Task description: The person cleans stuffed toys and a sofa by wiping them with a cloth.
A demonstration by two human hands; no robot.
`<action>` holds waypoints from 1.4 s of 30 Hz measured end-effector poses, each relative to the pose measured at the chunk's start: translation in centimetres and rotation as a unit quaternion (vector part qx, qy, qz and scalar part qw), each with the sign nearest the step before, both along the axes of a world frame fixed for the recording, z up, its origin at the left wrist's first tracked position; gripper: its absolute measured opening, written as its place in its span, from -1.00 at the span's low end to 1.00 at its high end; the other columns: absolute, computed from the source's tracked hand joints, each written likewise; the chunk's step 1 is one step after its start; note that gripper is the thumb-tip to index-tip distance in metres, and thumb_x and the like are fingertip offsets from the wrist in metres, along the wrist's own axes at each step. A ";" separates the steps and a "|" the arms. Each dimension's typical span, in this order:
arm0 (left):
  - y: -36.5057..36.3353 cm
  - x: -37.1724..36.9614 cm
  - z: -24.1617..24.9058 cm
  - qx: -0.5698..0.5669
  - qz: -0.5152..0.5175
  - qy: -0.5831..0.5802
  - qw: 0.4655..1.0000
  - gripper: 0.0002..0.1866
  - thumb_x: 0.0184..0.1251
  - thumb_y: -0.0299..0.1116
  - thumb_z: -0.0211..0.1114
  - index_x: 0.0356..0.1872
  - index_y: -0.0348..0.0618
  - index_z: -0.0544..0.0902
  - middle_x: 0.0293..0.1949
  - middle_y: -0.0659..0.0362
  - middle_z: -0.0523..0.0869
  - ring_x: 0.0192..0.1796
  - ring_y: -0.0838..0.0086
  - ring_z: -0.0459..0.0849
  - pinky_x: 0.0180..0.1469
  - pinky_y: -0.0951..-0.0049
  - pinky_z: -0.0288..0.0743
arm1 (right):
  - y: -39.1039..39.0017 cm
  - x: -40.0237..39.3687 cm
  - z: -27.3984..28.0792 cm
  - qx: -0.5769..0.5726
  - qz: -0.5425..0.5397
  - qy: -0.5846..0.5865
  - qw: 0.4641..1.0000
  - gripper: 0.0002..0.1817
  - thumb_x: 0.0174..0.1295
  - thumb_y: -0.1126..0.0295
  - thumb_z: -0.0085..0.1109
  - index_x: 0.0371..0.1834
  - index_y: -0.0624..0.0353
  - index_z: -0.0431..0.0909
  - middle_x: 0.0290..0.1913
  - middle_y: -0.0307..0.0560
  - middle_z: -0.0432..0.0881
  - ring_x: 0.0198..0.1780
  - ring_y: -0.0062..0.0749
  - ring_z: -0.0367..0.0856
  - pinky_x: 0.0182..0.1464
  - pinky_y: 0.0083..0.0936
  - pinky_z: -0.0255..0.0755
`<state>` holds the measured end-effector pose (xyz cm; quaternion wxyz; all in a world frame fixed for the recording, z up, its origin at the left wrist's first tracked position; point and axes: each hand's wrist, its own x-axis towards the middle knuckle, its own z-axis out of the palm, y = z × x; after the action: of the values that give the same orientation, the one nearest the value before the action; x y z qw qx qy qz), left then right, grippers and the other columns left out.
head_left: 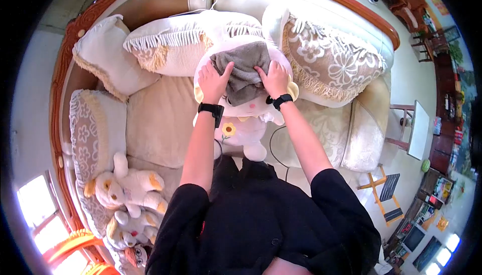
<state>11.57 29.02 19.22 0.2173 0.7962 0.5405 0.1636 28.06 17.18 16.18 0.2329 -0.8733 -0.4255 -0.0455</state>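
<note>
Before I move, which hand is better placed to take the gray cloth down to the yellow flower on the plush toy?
Left, I'd say: the left hand is nearer the yellow flower, while the right hand is farther across. Both thumbs touch the gray cloth.

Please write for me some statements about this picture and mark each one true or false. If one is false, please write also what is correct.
1. The left hand and the right hand both touch the grey cloth. True.
2. The grey cloth lies on the belly of the plush toy. False: it lies over the head of the plush toy.
3. The plush toy has a yellow flower on its belly. True.
4. Only one wrist wears a black band. False: there is a black band on the left wrist and another on the right wrist.
5. The sofa has several cushions with fringes. True.
</note>
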 end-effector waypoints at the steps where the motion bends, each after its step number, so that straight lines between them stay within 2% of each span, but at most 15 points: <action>1: -0.2 0.0 1.4 -0.049 -0.029 -0.028 0.998 -0.14 0.14 0.33 0.18 0.12 -0.38 0.44 0.00 -0.18 0.57 0.08 -0.04 0.52 0.10 0.10 0.35 | -0.7 0.2 0.4 -0.008 0.018 0.033 0.999 -0.43 0.17 -0.16 0.16 -0.37 0.24 0.46 -0.31 0.12 0.63 -0.17 0.04 0.60 -0.07 -0.14 0.44; 3: -0.2 -0.1 1.6 -0.054 -0.073 -0.084 0.992 -0.27 0.11 0.27 0.24 -0.14 -0.36 0.60 -0.31 -0.18 0.70 -0.20 -0.02 0.68 -0.14 0.14 0.51 | -1.9 1.3 0.5 0.022 0.068 0.011 0.997 -0.45 0.22 -0.16 0.09 -0.46 0.21 0.47 -0.42 0.11 0.63 -0.30 0.03 0.63 -0.25 -0.16 0.50; 9: -7.0 -4.5 5.0 -0.100 -0.142 0.030 0.984 -0.31 0.19 0.27 0.17 -0.52 -0.36 0.63 -0.57 -0.19 0.62 -0.44 -0.08 0.63 -0.37 0.06 0.47 | -9.9 1.2 4.5 -0.037 0.151 0.154 0.976 -0.43 0.25 -0.14 0.05 -0.52 0.21 0.57 -0.51 0.20 0.60 -0.38 0.10 0.62 -0.35 -0.10 0.45; 14: -13.5 -11.1 4.5 -0.070 -0.189 -0.094 0.975 -0.36 0.09 0.21 0.29 -0.64 -0.32 0.60 -0.71 -0.10 0.54 -0.60 0.03 0.59 -0.51 0.14 0.42 | -18.2 -5.5 6.6 0.039 0.132 0.242 0.960 -0.61 0.17 0.07 0.24 -0.42 0.25 0.60 -0.53 0.18 0.57 -0.46 0.14 0.56 -0.41 -0.15 0.41; 17: -13.6 -12.8 7.0 -0.092 -0.168 -0.033 0.981 -0.43 0.06 0.11 0.38 -0.63 -0.34 0.58 -0.70 -0.09 0.54 -0.59 0.05 0.60 -0.49 0.17 0.42 | -18.7 -9.6 8.2 0.119 0.079 0.271 0.952 -0.69 0.19 0.17 0.26 -0.34 0.26 0.62 -0.54 0.13 0.58 -0.48 0.03 0.59 -0.42 -0.26 0.42; 19: -11.5 -12.2 7.7 -0.082 -0.074 -0.295 0.949 -0.49 0.04 0.02 0.43 -0.53 -0.36 0.63 -0.66 -0.07 0.57 -0.60 0.14 0.58 -0.47 0.26 0.45 | -16.0 -10.4 10.0 0.147 0.069 0.268 0.950 -0.68 0.20 0.17 0.25 -0.33 0.27 0.62 -0.54 0.11 0.58 -0.50 0.01 0.59 -0.42 -0.29 0.42; 22: -7.9 -12.3 10.3 -0.129 -0.035 -0.365 0.921 -0.60 0.15 -0.14 0.41 -0.26 -0.38 0.68 -0.56 0.04 0.67 -0.50 0.61 0.54 -0.36 0.48 0.47 | -11.0 -10.3 13.3 0.178 0.097 0.238 0.950 -0.68 0.23 0.18 0.24 -0.33 0.28 0.60 -0.55 0.14 0.53 -0.55 -0.03 0.49 -0.46 -0.35 0.34; 25: -5.7 -13.4 12.2 -0.184 -0.019 -0.509 0.841 -0.69 0.16 -0.29 0.42 -0.29 -0.41 0.68 -0.52 0.27 0.67 -0.38 0.74 0.49 -0.35 0.57 0.42 | -7.6 -10.3 16.3 0.180 0.124 0.157 0.963 -0.66 0.21 0.19 0.28 -0.45 0.29 0.54 -0.59 0.15 0.47 -0.57 0.01 0.44 -0.50 -0.33 0.28; 28: -4.0 -15.0 14.7 -0.129 -0.063 -0.538 0.831 -0.70 0.13 -0.32 0.44 -0.30 -0.41 0.67 -0.51 0.26 0.66 -0.37 0.75 0.49 -0.32 0.58 0.42 | -5.7 -11.9 19.2 0.263 0.162 0.106 0.945 -0.62 0.19 0.20 0.31 -0.56 0.28 0.44 -0.64 0.12 0.40 -0.62 0.05 0.37 -0.55 -0.30 0.22; 31: 0.1 -15.1 13.1 -0.135 -0.061 -0.497 0.855 -0.67 0.09 -0.29 0.44 -0.31 -0.43 0.65 -0.51 0.22 0.66 -0.37 0.67 0.52 -0.25 0.54 0.45 | -3.2 -12.2 18.7 0.167 0.124 0.018 0.978 -0.58 0.21 0.12 0.26 -0.57 0.26 0.44 -0.61 0.13 0.45 -0.57 0.09 0.43 -0.50 -0.24 0.29; 33: 2.2 -14.2 10.9 -0.120 -0.050 -0.460 0.879 -0.42 0.11 -0.30 0.36 0.13 -0.40 0.43 -0.14 -0.09 0.66 -0.09 0.32 0.64 -0.01 0.35 0.46 | -0.9 -12.1 15.3 0.077 0.091 0.055 0.991 -0.51 0.25 -0.02 0.14 -0.52 0.26 0.50 -0.53 0.17 0.53 -0.44 0.14 0.52 -0.38 -0.16 0.37; 35: 2.0 -14.3 10.9 -0.092 -0.127 -0.325 0.933 -0.24 0.22 -0.30 0.30 0.38 -0.29 0.14 0.16 0.00 0.45 0.11 0.32 0.46 0.13 0.37 0.38 | 0.7 -10.9 9.2 -0.012 0.081 0.113 0.990 -0.45 0.28 -0.11 0.03 -0.45 0.26 0.53 -0.40 0.21 0.59 -0.29 0.17 0.57 -0.25 -0.09 0.41; 36: -0.4 -14.2 14.5 -0.055 -0.152 -0.438 0.884 -0.25 0.22 -0.34 0.30 0.38 -0.29 0.15 0.14 -0.01 0.46 0.10 0.31 0.47 0.12 0.36 0.37 | 0.9 -10.4 6.3 -0.078 0.083 0.129 0.985 -0.43 0.30 -0.12 -0.01 -0.41 0.26 0.54 -0.32 0.23 0.61 -0.22 0.17 0.57 -0.19 -0.06 0.42; 39: -5.8 -18.5 28.1 0.067 -0.382 -0.395 0.833 -0.45 0.15 -0.48 0.27 0.22 -0.29 0.42 -0.02 0.06 0.65 -0.03 0.23 0.59 0.04 0.32 0.44 | 2.2 -10.9 2.3 -0.039 0.014 0.093 0.995 -0.44 0.32 -0.12 -0.07 -0.29 0.27 0.53 -0.18 0.26 0.60 -0.15 0.15 0.57 -0.11 -0.04 0.43; 42: -11.4 -22.5 35.1 0.055 -0.434 -0.616 0.655 -0.91 0.05 -0.43 0.25 -0.38 -0.10 0.62 -0.43 0.16 0.71 -0.45 0.32 0.62 -0.40 0.36 0.36 | 3.0 -10.0 3.2 -0.019 -0.004 0.073 0.997 -0.42 0.35 -0.14 -0.13 -0.21 0.24 0.54 -0.18 0.26 0.61 -0.12 0.18 0.57 -0.10 0.01 0.44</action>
<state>-10.94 17.63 54.27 0.5022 0.6675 -0.1340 0.5331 18.08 20.21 19.40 0.2464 -0.8801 -0.4051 0.0253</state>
